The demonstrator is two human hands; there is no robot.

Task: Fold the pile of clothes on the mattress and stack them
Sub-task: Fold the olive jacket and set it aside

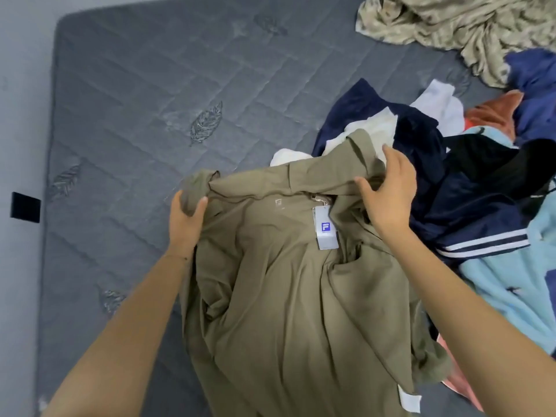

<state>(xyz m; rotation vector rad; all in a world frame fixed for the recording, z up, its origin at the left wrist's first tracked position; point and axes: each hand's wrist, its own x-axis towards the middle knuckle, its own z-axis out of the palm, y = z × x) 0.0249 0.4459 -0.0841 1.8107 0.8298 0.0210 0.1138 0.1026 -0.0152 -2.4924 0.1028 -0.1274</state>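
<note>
your left hand [186, 218] grips a bunched shoulder of the khaki shirt [285, 281], with the fingers curled over the wad of fabric and the thumb closed against it from the near side. your right hand [388, 191] holds the opposite shoulder, the fingers only partly bent and laid over a raised fold while the thumb pinches it from the left. the shirt lies between your two forearms on the near part of the grey quilted mattress [135, 100], collar away from you, its body rumpled and running down toward the bottom edge of the view. a white hang tag [326, 231] with a blue logo rests just below the collar, and a small white label [409, 398] shows at the lower right hem. the shirt's right side overlaps the edge of the pile of clothes [436, 139], where a navy jacket [481, 230] with white stripes, a light blue garment [511, 281], a white piece [442, 106] and an orange one [496, 112] lie tangled. a beige patterned cloth [451, 22] is crumpled at the far right corner.
</note>
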